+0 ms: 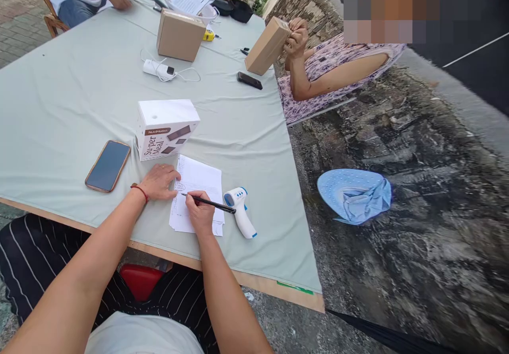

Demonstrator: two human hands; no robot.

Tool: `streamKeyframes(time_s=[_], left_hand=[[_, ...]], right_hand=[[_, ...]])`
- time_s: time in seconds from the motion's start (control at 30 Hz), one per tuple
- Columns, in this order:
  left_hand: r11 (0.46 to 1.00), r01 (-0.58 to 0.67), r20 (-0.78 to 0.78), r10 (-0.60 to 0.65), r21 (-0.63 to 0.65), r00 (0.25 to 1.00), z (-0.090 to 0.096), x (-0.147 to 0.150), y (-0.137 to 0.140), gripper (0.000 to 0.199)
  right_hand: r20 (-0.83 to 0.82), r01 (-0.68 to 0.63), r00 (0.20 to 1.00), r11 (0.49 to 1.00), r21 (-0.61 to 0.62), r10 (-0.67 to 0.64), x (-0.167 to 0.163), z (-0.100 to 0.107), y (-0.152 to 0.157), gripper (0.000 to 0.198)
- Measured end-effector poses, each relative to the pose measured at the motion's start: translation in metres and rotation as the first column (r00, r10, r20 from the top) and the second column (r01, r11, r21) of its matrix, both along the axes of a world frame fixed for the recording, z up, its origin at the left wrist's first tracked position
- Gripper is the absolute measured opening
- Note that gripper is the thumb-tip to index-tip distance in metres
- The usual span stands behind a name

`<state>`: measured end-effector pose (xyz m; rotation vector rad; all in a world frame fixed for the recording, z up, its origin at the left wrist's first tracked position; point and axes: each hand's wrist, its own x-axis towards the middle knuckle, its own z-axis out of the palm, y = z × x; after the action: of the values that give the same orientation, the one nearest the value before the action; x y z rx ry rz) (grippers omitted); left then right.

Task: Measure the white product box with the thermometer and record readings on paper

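Observation:
My right hand (200,212) grips a black pen (217,204), its tip over the left part of a white paper sheet (202,176) with handwriting on it. Flat at the sheet's left edge rests my left hand (159,181), fingers stretched out and holding nothing. Just behind the paper stands a white box (169,123) printed "Super Meal". A white and blue infrared thermometer (242,213) lies right of the sheet, close to the pen's back end. To the left is a smartphone (107,165) with a dark screen.
Farther back on the cloth-covered table (71,115) are a cardboard box (181,36), a white power strip (158,70) and a black phone (249,80). A person at right holds another cardboard box (267,46). A blue hat (356,195) lies on the stone ledge. Other people sit at the far end.

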<state>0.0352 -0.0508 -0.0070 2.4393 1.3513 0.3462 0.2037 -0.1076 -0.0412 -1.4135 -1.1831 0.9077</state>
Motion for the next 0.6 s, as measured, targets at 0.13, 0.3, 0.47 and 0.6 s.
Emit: streamKeyframes(time_s=[0.13, 0.3, 0.47, 0.6], left_hand=[[0.999, 0.02, -0.02, -0.021, -0.036, 1.0, 0.0026, -0.002, -0.0009, 0.043], [0.999, 0.018, -0.047, -0.019, -0.031, 0.999, 0.0027, -0.0016, -0.0027, 0.052], [0.999, 0.017, -0.061, -0.018, -0.03, 0.998, 0.0039, -0.001, -0.0042, 0.054], [1.0, 0.014, -0.064, -0.015, -0.02, 0.998, 0.0034, -0.0008, -0.0042, 0.052]], right_hand=[[0.033, -0.058, 0.998, 0.998, 0.004, 0.058, 0.0005, 0.0, 0.0006, 0.017], [0.062, -0.094, 0.994, 0.996, -0.003, 0.094, 0.0016, -0.0021, 0.0008, 0.018], [0.08, -0.105, 0.991, 0.994, -0.01, 0.106, 0.0014, 0.0003, 0.001, 0.018], [0.094, -0.118, 0.989, 0.993, -0.003, 0.118, 0.0013, 0.0015, 0.0018, 0.018]])
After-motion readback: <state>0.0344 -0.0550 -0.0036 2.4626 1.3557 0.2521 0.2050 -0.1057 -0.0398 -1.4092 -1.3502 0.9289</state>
